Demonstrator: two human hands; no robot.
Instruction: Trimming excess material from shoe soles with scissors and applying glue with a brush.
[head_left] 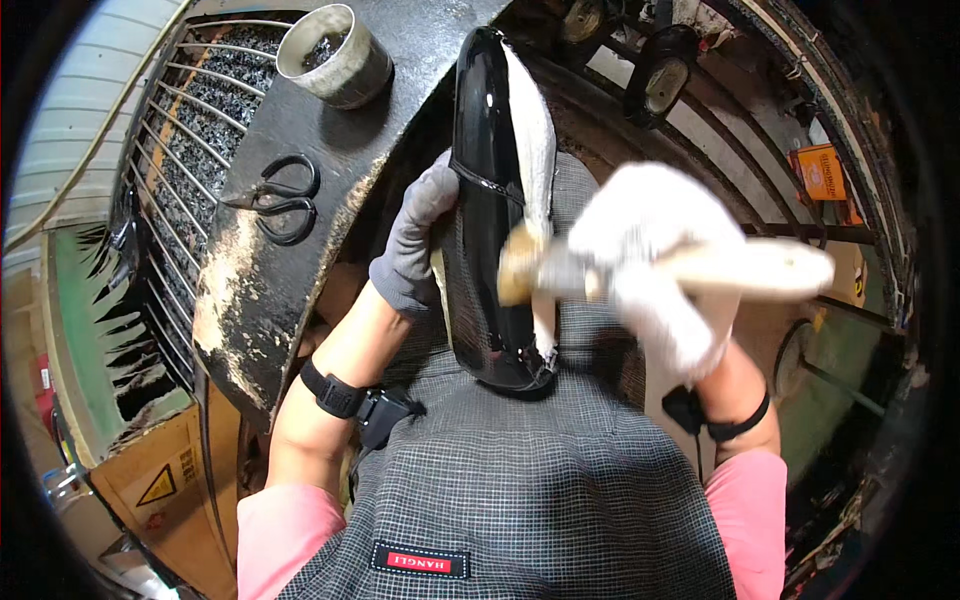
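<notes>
A glossy black shoe (482, 120) with a thin strap lies lengthwise over my lap, turned on its side. Along its right side runs a whitish band (534, 140). Against its left side, my left hand (428, 215) in a grey glove grips it, some fingers hidden behind. My right hand (665, 260), in a white glove blurred by motion, is closed round a brush (775, 270) with a pale handle. The brush's tan bristles lie at the shoe's right side, over the border between the black surface and the white band.
To the left, a worn black work surface (255, 340) carries black-handled scissors (285, 200) and a stained cup (340, 65) with dark contents. Beyond it stands a wire rack (165, 180) over dark scraps. At right are metal bars, a small wheel (660, 85) and an orange box (822, 172).
</notes>
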